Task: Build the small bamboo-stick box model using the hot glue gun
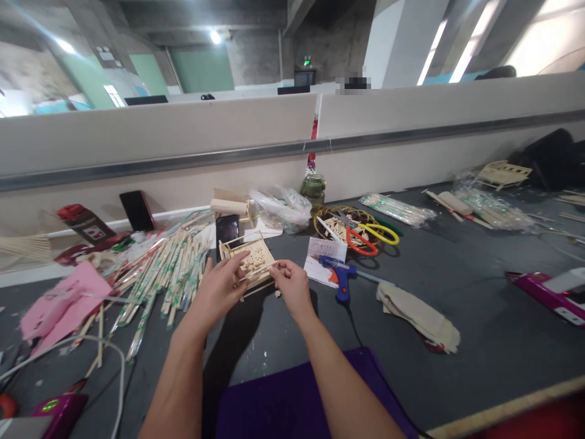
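A small tray-like frame (254, 249) built of thin wooden sticks lies in front of me on the dark table, with many short cut pieces (256, 262) inside. My left hand (222, 289) is at its left front corner, thumb and fingers closing around a thin wooden stick (260, 272) along the front side. At the stick's right end, my right hand (292, 283) pinches it between thumb and fingertips. Whether the stick is fixed to the frame I cannot tell. A blue glue gun (340, 274) lies right of my right hand, its nozzle over a printed paper (325, 251).
Wrapped chopsticks (178, 268) are heaped on the left beside pink paper (64, 299). Orange-handled scissors (361, 241) and yellow-handled ones rest on a wicker basket (379, 216). A glove (418, 317) lies to the right; a purple mat (274, 402) is nearest me. A partition wall (183, 134) runs behind.
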Tool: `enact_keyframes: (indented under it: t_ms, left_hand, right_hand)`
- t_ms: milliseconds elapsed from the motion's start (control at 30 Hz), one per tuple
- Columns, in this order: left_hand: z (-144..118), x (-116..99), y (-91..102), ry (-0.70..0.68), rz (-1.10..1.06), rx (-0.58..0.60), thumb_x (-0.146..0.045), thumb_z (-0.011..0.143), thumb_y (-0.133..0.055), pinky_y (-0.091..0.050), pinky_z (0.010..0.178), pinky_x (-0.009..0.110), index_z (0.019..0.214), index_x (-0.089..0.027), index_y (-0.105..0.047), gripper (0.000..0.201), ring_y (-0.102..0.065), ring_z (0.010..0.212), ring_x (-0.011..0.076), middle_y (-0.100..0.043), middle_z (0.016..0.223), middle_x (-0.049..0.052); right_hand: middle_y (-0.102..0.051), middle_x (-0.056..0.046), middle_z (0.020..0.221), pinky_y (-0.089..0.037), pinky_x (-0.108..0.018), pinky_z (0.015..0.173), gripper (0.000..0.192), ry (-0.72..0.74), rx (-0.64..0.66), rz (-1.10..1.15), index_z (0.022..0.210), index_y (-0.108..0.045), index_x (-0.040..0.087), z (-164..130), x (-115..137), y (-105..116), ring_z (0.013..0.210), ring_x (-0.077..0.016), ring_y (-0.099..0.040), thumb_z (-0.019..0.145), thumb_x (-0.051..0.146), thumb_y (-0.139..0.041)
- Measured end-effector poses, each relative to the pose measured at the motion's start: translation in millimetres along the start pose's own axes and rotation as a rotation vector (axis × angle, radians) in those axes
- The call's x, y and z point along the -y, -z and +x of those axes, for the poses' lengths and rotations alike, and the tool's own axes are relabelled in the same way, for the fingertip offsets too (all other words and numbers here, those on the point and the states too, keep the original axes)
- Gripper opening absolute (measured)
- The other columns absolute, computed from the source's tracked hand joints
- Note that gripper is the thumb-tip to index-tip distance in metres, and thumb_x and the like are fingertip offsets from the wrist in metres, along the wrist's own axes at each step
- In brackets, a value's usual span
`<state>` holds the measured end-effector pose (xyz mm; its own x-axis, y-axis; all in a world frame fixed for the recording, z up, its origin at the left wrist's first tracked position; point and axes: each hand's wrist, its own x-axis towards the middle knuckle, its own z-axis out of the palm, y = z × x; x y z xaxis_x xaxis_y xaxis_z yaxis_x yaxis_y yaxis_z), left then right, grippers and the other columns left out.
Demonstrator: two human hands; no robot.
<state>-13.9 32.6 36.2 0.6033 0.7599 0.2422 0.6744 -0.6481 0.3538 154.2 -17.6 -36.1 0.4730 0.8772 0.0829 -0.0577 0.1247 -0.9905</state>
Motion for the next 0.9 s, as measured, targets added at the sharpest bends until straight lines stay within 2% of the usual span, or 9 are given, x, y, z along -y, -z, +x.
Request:
enact_keyframes:
  t_ms: [900]
  left_hand:
    - [-0.4,1.6,-2.5,-0.023,-0.002,-0.026,-0.021,0.083,-0.054,-0.021,0.108,0.055,0.135,-0.026,-0.044,0.052,-0.062,0.099,0.0228,-0.067,0.091,0.001]
  right_hand:
    - [-0.049,0.007,0.049,-0.035,-0.020,0.042,0.023,0.008,-0.006,0.023,0.082,-0.065,0.017,2.7,-6.5,-1.3,0.043,-0.0103,-0.047,0.074,0.039,-0.064]
